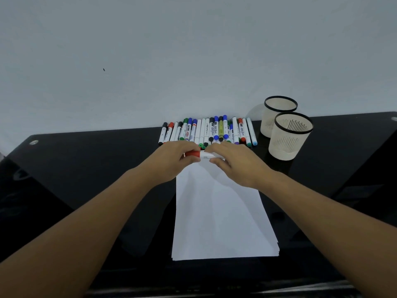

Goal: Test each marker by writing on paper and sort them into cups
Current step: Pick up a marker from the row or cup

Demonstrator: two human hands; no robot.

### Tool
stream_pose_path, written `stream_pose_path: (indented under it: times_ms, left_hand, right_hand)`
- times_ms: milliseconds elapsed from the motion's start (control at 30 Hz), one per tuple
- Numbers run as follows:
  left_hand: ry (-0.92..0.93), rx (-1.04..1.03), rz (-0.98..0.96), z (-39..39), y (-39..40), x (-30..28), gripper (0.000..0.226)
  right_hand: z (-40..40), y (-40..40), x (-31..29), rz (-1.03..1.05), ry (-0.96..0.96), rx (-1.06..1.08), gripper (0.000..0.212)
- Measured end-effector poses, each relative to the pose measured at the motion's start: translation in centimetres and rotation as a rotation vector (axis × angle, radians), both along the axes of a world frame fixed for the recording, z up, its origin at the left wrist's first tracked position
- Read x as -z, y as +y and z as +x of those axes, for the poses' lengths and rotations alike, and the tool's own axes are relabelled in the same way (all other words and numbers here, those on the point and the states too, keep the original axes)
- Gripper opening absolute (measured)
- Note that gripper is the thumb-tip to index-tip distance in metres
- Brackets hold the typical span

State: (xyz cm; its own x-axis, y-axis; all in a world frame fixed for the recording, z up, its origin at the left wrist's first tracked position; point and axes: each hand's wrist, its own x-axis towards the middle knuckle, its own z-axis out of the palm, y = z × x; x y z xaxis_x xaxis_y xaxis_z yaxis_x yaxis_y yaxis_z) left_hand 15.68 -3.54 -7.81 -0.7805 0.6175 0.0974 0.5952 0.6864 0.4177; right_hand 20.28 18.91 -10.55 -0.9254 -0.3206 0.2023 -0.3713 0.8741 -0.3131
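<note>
Both hands hold one white marker (206, 155) with a red cap, lying sideways above the far end of the white paper (221, 218). My left hand (174, 160) grips the red cap (192, 154). My right hand (234, 162) pinches the white barrel. Behind them a row of several markers (206, 131) with black, red, green and blue caps lies against the wall. Two pale mesh cups with black rims stand to the right, the far cup (279, 115) and the near cup (291, 136); both look empty.
A black glossy table (96, 160) carries everything and ends at the white wall behind the markers. Its front edge runs along the bottom of the view. The paper is a thin stack reaching toward that edge.
</note>
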Motion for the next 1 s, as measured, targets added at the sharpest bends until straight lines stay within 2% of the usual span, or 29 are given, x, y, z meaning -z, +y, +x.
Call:
stream_pose_path:
  times_ms: [167,300,367,433,533,700,833,933,1000]
  left_hand:
    - [-0.187,-0.035,0.063,0.0,0.8,0.0,0.019]
    - [-0.170,-0.043,0.091,-0.1,1.0,-0.1,0.017]
    - [-0.191,-0.084,0.162,-0.1,1.1,0.0,0.022]
    - [-0.292,-0.152,0.335,-0.2,1.2,0.1,0.033]
    - [-0.425,-0.265,0.543,0.0,1.5,0.3,0.044]
    - [-0.508,-0.262,0.399,1.2,2.0,1.5,0.035]
    - [-0.460,-0.274,0.459,1.8,2.5,2.3,0.025]
    - [-0.443,-0.290,0.446,2.0,2.3,2.2,0.024]
    - [-0.490,-0.262,0.413,2.0,1.9,2.1,0.033]
  right_hand:
    - [0.9,0.6,0.9,-0.115,-0.065,0.009,0.018]
    - [1.0,0.5,0.8,-0.109,-0.085,0.011,0.024]
    - [1.0,0.4,0.7,-0.169,-0.083,0.011,0.023]
    - [1.0,0.2,0.6,-0.355,-0.115,0.068,0.018]
    - [1.0,-0.5,0.5,-0.721,-0.274,0.206,0.014]
    - [0.7,-1.7,1.0,-0.935,-0.473,0.325,0.019]
    - [0.3,-2.4,1.3,-1.120,-0.497,0.333,0.009]
    - [0.3,-2.5,1.4,-1.117,-0.515,0.322,0.005]
    - [0.2,-2.4,1.5,-1.074,-0.494,0.327,0.006]
